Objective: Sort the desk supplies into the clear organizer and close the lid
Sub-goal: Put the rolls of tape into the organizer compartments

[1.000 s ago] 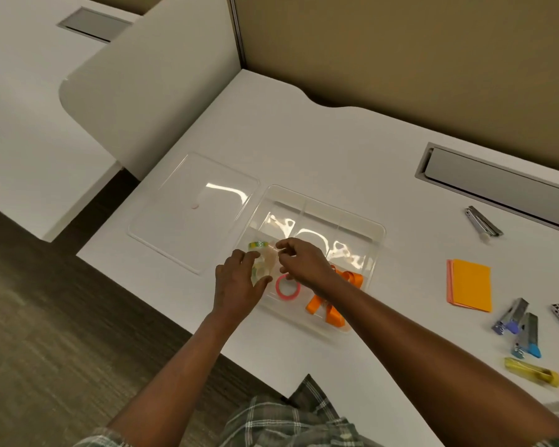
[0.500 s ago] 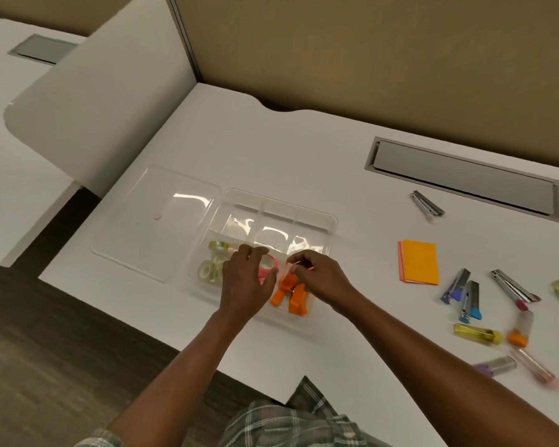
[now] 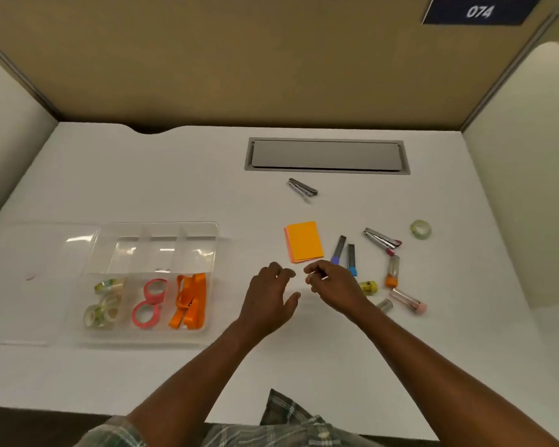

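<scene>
The clear organizer (image 3: 158,226) sits at the desk's left, and its lid (image 3: 29,253) lies flat beside it on the left. Its front compartments hold clear tape rolls (image 3: 102,304), pink tape rolls (image 3: 150,301) and orange clips (image 3: 189,301). My left hand (image 3: 271,295) hovers right of the organizer, fingers relaxed and holding nothing. My right hand (image 3: 333,285) hangs beside it with loosely curled fingers, just below the orange sticky notes (image 3: 304,241). Two lead cases (image 3: 339,250), a yellow tube (image 3: 368,287), an orange-capped tube (image 3: 392,271) and a pink tube (image 3: 407,300) lie by the right hand.
Two metal staplers lie loose, one at the back (image 3: 302,188) and one at the right (image 3: 381,238). A clear tape roll (image 3: 420,229) sits far right. A grey cable hatch (image 3: 326,155) is set into the desk's rear. Partition walls enclose three sides.
Both hands have left the organizer and moved right toward the loose supplies. The pink tape and orange clips now lie in their compartments. The view has swung right.
</scene>
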`<state>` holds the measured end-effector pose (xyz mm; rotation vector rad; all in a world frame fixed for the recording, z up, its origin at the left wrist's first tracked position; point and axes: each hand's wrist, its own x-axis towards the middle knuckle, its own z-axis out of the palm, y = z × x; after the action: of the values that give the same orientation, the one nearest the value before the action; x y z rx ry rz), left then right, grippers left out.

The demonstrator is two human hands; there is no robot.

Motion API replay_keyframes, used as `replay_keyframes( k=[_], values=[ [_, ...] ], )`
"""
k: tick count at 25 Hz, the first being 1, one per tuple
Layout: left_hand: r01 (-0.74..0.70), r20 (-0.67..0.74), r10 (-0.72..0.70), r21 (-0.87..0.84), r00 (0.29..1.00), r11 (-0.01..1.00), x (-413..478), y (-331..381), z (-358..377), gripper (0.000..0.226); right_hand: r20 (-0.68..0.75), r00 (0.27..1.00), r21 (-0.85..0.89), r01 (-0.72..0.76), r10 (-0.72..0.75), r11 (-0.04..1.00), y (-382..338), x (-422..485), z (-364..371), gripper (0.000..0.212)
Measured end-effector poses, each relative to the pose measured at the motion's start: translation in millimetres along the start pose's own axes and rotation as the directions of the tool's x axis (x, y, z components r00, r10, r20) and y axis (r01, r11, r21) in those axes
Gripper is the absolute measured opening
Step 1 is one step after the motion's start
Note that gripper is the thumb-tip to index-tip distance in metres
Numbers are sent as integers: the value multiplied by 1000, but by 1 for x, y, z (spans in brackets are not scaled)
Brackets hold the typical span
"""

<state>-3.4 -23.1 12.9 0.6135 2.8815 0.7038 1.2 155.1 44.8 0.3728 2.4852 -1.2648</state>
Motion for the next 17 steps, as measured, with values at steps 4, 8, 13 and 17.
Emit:
replay_keyframes(
  k=[4,8,13,17],
  values=[
    [-65,132,52,93,990,994,21,45,49,52,-103,993,-36,-57,53,998,62,-8,-53,22],
    [-77,263,19,213,965,974,22,57,86,62,-209,974,-77,-112,94,991,115,-7,-102,19],
    [-64,254,5,225,967,972,5,50,103,66,-371,924,-225,-188,95,956,161,18,-154,40],
    [-33,289,-35,228,957,973,1,47,101,69,-269,956,-459,-235,118,857,176,52,-179,65]
  ],
)
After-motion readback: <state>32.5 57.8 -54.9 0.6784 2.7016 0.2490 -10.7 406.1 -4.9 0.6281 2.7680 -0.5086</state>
